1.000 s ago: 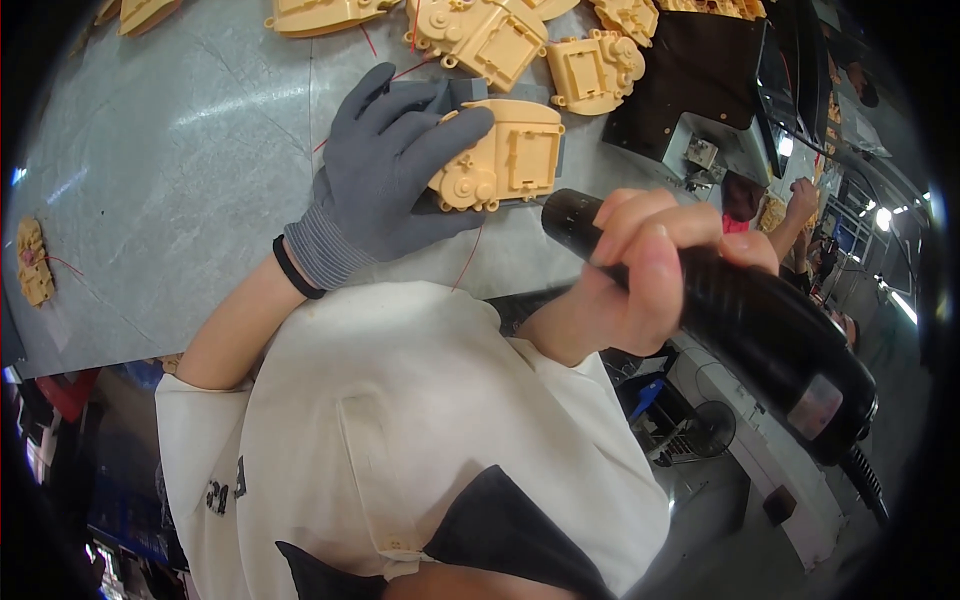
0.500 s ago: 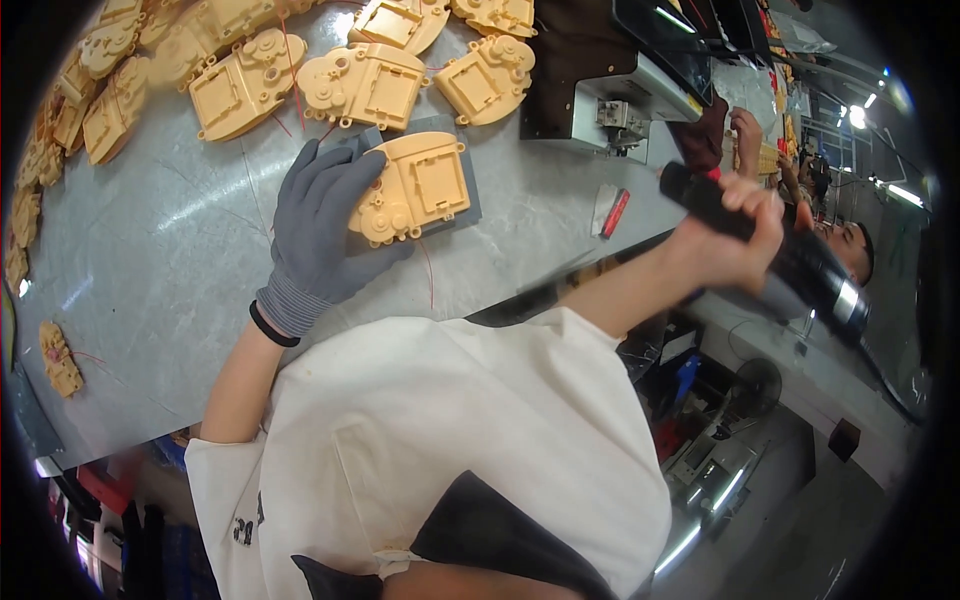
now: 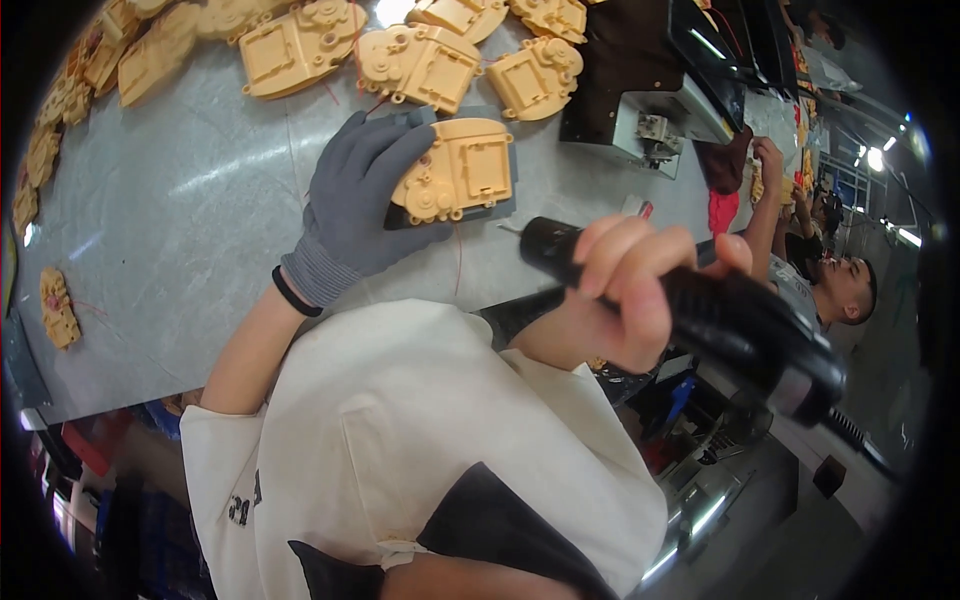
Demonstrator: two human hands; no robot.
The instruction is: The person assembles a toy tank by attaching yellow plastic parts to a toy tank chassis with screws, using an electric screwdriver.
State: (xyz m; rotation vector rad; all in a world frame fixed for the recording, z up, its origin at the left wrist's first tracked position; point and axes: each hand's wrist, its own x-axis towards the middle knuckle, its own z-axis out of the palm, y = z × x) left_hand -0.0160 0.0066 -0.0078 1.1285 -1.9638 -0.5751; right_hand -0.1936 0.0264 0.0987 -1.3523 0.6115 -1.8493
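Note:
My left hand, in a grey knit glove, grips the left side of a yellow plastic housing with a square recess and round bosses. The housing rests on a dark grey block on the table, and a thin red wire hangs below it. Bare, my right hand is wrapped round a black corded electric screwdriver. Its bit points left toward the housing, a short way off and not touching it. The cord runs off at the lower right.
Several similar yellow housings lie along the far and left parts of the grey table. A small yellow part sits near the left edge. At the far right stands a metal-fronted machine. Another person's hand shows beyond it.
My right hand has brought the screwdriver leftward and lower, closer to the housing, and its bit now shows. My left hand keeps its hold; the whole view has shifted a little.

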